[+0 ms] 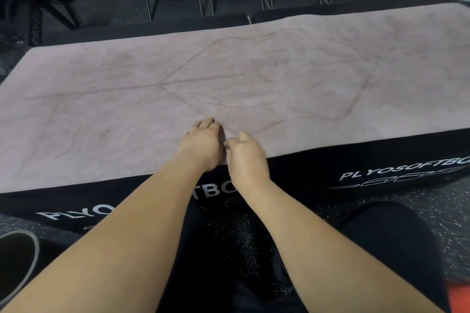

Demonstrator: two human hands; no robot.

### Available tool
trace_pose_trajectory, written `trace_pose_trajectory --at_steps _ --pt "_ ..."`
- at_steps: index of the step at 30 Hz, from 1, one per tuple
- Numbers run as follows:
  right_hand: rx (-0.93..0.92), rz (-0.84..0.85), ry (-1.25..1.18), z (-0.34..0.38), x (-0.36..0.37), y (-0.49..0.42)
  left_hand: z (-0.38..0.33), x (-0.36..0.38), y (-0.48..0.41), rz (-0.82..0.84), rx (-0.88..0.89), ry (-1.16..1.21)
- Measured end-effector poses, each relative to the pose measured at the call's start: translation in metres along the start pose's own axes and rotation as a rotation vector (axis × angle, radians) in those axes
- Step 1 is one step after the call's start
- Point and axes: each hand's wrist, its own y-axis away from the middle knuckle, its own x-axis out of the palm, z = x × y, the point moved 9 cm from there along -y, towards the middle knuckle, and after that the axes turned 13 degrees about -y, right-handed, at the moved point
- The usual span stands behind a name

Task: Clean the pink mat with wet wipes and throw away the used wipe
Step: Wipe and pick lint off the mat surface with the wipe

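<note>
Two curled hands, left hand (203,142) and right hand (245,157), meet at the edge of the pink mat (279,71), gripping I cannot tell what, where hard rubbing could bunch it.

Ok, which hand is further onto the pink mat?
The left hand: its fingers reach further in over the pink mat, while the right hand sits back at the mat's near edge.
</note>
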Motion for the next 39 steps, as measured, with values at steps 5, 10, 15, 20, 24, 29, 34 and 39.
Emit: trace_pose_trajectory --at_steps 5,10,15,20,24,29,34,39 --pt "-0.044 -0.045 0.105 -0.038 -0.038 -0.006 -0.008 -0.009 0.0 -0.028 -0.042 -0.065" --pt "0.178 -0.16 0.233 -0.116 -0.099 -0.019 -0.018 -0.012 -0.002 -0.024 -0.073 -0.117" --pt "0.166 -0.107 0.217 -0.075 -0.067 -0.017 -0.057 -0.023 -0.017 -0.206 0.063 0.079" --pt "0.124 0.018 0.099 -0.058 -0.05 -0.026 -0.084 -0.03 -0.045 -0.268 0.101 0.117" --pt "0.053 0.133 0.119 -0.066 -0.061 -0.032 -0.086 -0.029 -0.057 -0.286 0.001 0.051" --pt "0.02 0.114 0.219 -0.102 -0.095 -0.039 -0.106 -0.025 -0.055 -0.161 -0.066 -0.118" --pt "0.004 0.008 0.198 -0.145 -0.144 -0.033 -0.124 -0.014 -0.041 -0.132 -0.096 -0.156" --pt "0.165 -0.102 0.145 -0.184 -0.175 -0.016 -0.129 -0.007 -0.027 -0.028 -0.072 -0.096"
